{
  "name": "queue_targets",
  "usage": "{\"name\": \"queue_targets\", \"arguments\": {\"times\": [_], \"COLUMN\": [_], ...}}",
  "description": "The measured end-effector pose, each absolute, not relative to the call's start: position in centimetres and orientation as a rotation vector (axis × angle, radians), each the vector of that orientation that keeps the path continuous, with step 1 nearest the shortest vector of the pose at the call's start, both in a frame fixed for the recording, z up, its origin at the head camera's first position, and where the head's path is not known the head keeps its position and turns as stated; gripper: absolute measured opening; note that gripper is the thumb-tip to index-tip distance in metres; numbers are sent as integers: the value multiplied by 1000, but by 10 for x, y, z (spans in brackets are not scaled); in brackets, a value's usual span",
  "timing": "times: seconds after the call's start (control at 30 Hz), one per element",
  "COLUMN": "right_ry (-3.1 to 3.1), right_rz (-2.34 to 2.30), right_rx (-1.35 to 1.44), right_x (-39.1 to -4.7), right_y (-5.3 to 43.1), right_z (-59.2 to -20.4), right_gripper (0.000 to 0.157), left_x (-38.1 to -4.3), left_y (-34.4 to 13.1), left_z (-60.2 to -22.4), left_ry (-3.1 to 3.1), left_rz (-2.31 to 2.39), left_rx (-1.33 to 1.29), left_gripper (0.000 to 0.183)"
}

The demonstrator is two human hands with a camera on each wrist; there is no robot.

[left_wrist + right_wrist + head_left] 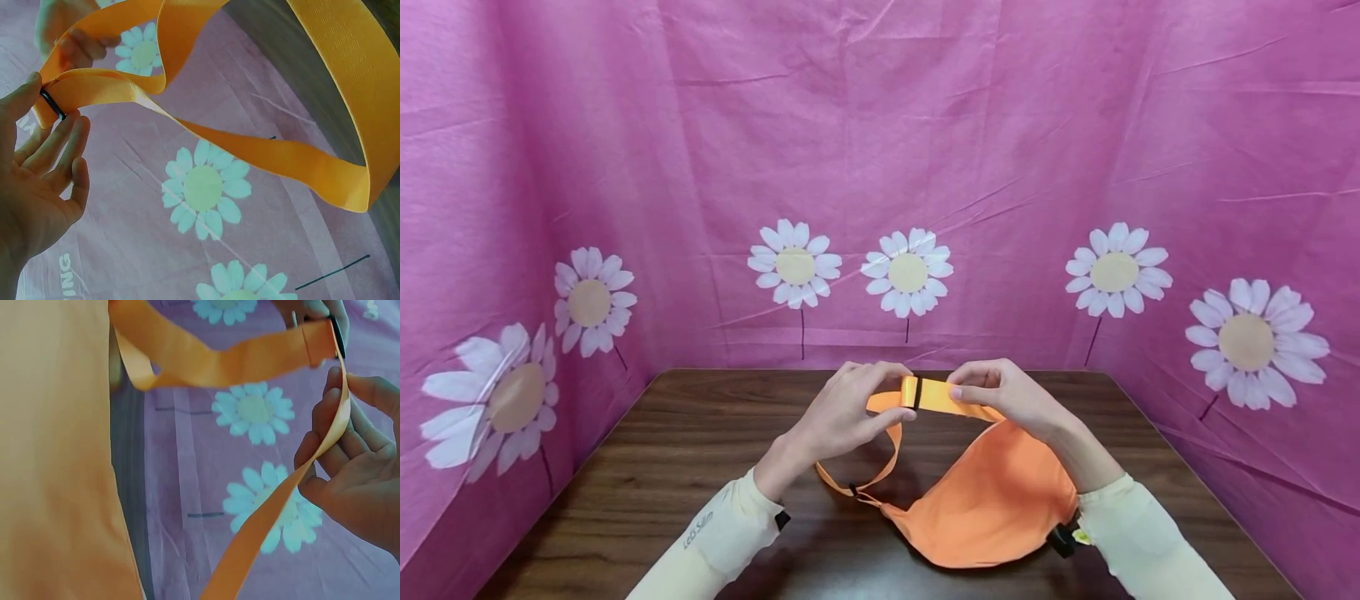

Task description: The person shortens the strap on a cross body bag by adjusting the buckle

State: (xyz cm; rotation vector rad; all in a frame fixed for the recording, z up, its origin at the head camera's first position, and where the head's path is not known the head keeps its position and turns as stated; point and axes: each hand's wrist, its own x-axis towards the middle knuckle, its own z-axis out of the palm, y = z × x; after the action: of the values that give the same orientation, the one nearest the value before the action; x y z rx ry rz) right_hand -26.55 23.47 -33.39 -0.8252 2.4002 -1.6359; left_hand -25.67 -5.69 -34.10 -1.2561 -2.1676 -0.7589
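Observation:
An orange waist bag (988, 500) hangs or rests low over the table; I cannot tell if it touches. Its orange strap (250, 147) loops up to both hands. With thumb and fingers my left hand (853, 408) pinches the strap at a black slider buckle (917, 392), where the webbing folds over. To the right of the slider, my right hand (1015, 396) pinches a flat stretch of the strap between thumb and fingers. A second small black slider (853, 490) sits lower on the loop. Near the right sleeve is a black buckle (1062, 540) on the bag.
The dark wooden table (700, 442) lies beneath the hands. Pink cloth (880, 125) with printed daisies hangs round its back and sides. A small yellow tag (1081, 537) shows beside the right sleeve (1142, 533).

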Motion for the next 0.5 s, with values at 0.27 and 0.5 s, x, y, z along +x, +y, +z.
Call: {"name": "queue_targets", "arguments": {"times": [0.27, 0.5], "right_ry": [2337, 2291], "right_rz": [-1681, -1712], "right_rx": [-855, -867], "right_x": [-269, -268], "right_y": [237, 224], "right_z": [-337, -341], "right_gripper": [19, 17], "left_x": [-259, -260], "left_y": [-59, -54], "left_z": [-341, -347], "left_ry": [-2241, -2249], "left_rz": [-803, -745], "left_rx": [-1259, -1251], "left_gripper": [54, 53]}}
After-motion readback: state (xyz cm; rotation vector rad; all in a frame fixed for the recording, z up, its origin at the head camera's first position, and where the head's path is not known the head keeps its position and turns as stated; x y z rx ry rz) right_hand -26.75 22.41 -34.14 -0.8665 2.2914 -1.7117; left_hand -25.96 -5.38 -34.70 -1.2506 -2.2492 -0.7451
